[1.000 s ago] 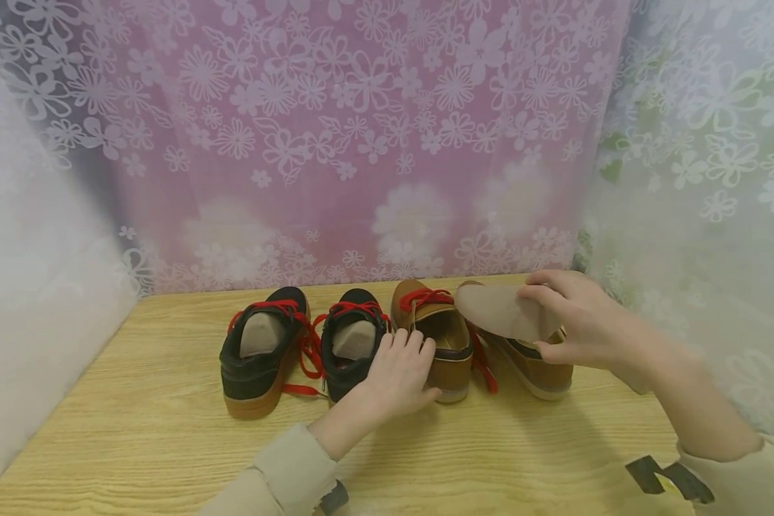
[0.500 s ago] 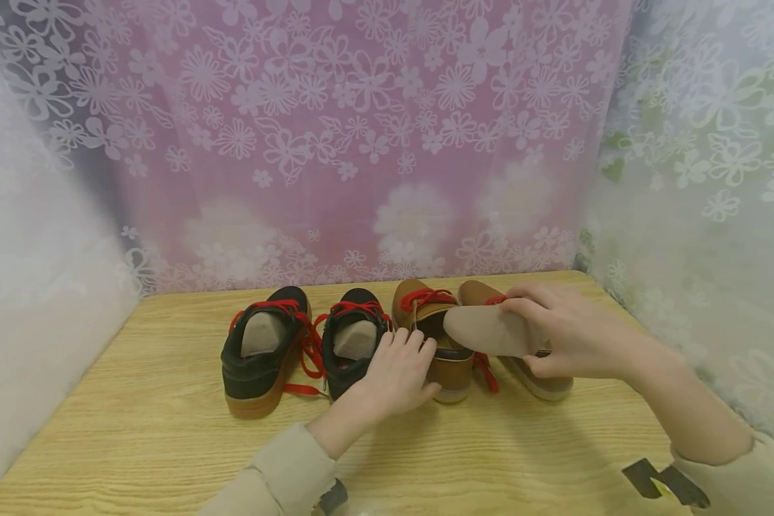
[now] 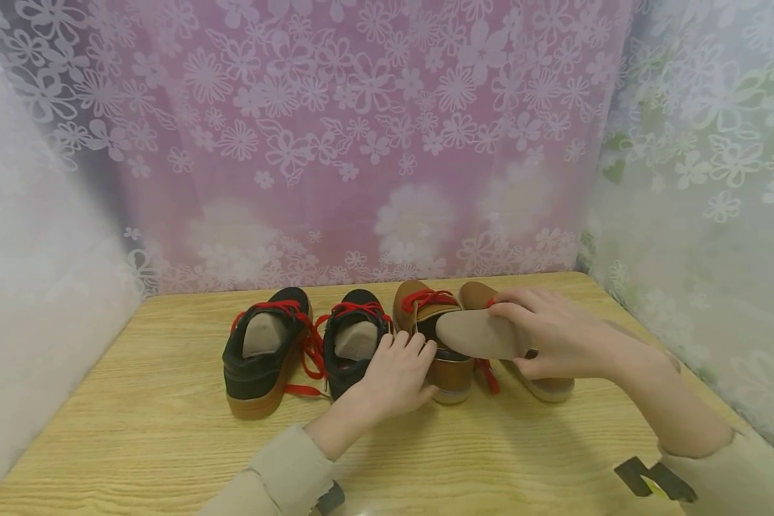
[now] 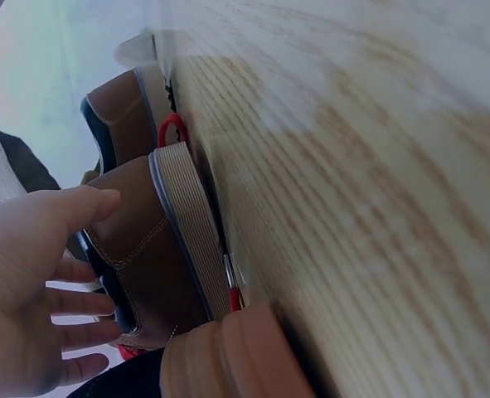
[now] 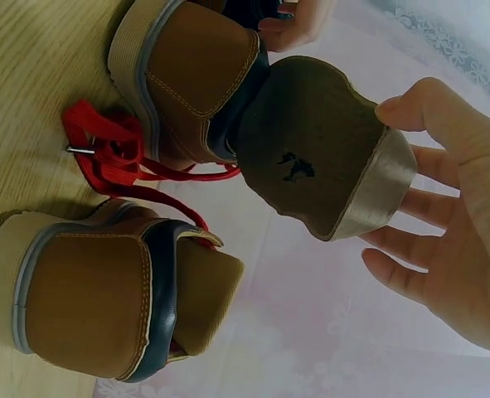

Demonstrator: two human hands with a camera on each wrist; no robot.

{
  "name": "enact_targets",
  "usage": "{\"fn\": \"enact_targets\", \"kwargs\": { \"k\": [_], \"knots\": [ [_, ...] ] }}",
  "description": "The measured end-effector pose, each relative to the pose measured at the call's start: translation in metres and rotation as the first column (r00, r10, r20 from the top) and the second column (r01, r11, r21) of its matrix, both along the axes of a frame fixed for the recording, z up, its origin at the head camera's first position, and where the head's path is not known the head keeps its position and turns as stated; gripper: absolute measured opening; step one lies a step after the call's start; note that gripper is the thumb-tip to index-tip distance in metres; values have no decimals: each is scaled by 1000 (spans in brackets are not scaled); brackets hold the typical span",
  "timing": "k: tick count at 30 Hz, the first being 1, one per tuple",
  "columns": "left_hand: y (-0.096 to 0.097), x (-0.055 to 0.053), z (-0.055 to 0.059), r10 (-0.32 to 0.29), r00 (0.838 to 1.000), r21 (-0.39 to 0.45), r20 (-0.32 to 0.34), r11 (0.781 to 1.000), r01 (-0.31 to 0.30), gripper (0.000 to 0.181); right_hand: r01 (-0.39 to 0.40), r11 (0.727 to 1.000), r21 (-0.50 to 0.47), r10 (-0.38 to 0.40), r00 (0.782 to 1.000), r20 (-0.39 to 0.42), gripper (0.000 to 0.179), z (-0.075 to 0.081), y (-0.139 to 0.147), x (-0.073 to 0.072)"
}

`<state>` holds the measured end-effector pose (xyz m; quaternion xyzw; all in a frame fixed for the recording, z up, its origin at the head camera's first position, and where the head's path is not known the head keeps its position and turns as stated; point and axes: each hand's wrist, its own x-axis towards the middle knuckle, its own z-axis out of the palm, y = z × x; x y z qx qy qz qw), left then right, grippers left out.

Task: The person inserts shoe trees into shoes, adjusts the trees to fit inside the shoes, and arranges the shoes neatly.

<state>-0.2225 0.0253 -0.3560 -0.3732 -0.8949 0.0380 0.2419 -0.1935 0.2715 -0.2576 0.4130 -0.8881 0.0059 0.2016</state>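
In the head view, my right hand (image 3: 555, 333) pinches a beige moulded shoe insert (image 3: 480, 333) by its heel end, thumb opposite the fingers. The insert's rounded toe end is at the opening of the left brown shoe (image 3: 451, 380). Its hollow underside shows a dark mark in the right wrist view. My left hand (image 3: 393, 373) is at that shoe's collar, fingers extended and thumb apart, as the left wrist view also shows. Beside it stands the right brown shoe (image 5: 87, 290), partly hidden by my right hand in the head view.
Two black shoes (image 3: 251, 387) with red laces (image 3: 311, 351) stand at the left, each with a beige insert (image 3: 262, 335) inside. A pale object (image 3: 669, 358) lies partly hidden behind my right wrist. Flowered curtains (image 3: 387, 143) surround the wooden table (image 3: 135, 430).
My right hand has moved left and a little lower with the insert, bringing its toe end from above the right brown shoe to the left one's opening. My left hand has stayed put.
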Motion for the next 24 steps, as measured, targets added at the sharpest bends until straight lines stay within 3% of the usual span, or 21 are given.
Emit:
{"fn": "enact_targets", "kwargs": {
  "k": [6,16,24],
  "knots": [
    [-1,1,0,-9,1000,-2,18,1000,9,53,-25,1000,-4,25,999,24,61,1,-3,-5],
    [-2,1,-2,-28,999,-7,17,1000,28,51,76,997,-3,-75,986,146,59,4,-11,-8],
    [-3,0,0,-16,998,-23,59,1000,17,54,77,997,-30,-70,979,190,57,5,-16,-13]
  ]
}}
